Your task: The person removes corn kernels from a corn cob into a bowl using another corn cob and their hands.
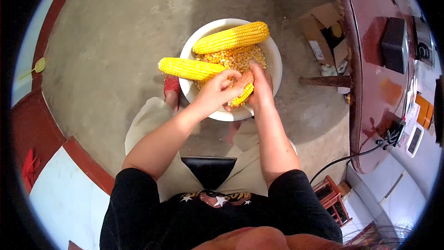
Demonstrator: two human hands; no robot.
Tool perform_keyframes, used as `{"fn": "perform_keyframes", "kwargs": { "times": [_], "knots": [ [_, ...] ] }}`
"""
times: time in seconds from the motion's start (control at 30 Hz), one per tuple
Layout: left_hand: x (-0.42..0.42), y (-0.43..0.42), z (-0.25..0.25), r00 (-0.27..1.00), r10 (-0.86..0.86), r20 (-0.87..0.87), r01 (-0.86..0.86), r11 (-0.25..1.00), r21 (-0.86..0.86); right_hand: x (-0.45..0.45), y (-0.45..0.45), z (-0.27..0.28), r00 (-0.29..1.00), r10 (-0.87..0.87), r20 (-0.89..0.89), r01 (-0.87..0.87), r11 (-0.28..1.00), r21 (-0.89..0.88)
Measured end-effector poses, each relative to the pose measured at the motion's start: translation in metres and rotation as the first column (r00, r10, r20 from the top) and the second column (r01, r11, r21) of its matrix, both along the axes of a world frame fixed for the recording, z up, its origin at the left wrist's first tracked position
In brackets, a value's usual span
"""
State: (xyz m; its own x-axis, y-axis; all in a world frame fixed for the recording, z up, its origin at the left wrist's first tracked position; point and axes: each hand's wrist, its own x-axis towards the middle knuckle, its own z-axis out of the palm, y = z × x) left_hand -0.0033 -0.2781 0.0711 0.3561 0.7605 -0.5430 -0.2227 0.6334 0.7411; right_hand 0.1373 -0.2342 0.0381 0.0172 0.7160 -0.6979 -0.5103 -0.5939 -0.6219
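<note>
Between my hands is a partly shelled corn cob [247, 90], with yellow kernels left on its lower side and bare reddish core above. My left hand [217, 91] grips it from the left, thumb and fingers bent against it. On the right, my right hand [262, 85] wraps round the cob's other side. Both hands are over a white plastic basket [277, 60] holding loose corn kernels [238, 58]. One full corn cob [231, 37] lies across the basket's far side. Another full cob [189, 68] rests over the left rim, its right end close to my left hand.
The basket stands in front of my knees on a concrete floor [115, 41]. To the right is a dark red table [370, 111] with a black box [395, 45] and cables. An opened cardboard box [319, 37] sits beneath it. A fly swatter [40, 65] is at far left.
</note>
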Motion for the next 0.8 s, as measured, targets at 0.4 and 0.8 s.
{"fn": "perform_keyframes", "kwargs": {
  "times": [0.4, 0.8],
  "knots": [
    [0.015, -0.017, -0.016, 0.769, 0.255, -0.586, 0.015, 0.910, 0.415, -0.010, -0.008, 0.005, 0.975, 0.031, 0.219, -0.038, 0.999, 0.029],
    [0.006, -0.004, -0.001, 0.984, 0.176, 0.035, -0.173, 0.982, -0.072, 0.001, 0.004, 0.009, 0.995, -0.094, 0.017, 0.095, 0.995, -0.014]
  ]
}}
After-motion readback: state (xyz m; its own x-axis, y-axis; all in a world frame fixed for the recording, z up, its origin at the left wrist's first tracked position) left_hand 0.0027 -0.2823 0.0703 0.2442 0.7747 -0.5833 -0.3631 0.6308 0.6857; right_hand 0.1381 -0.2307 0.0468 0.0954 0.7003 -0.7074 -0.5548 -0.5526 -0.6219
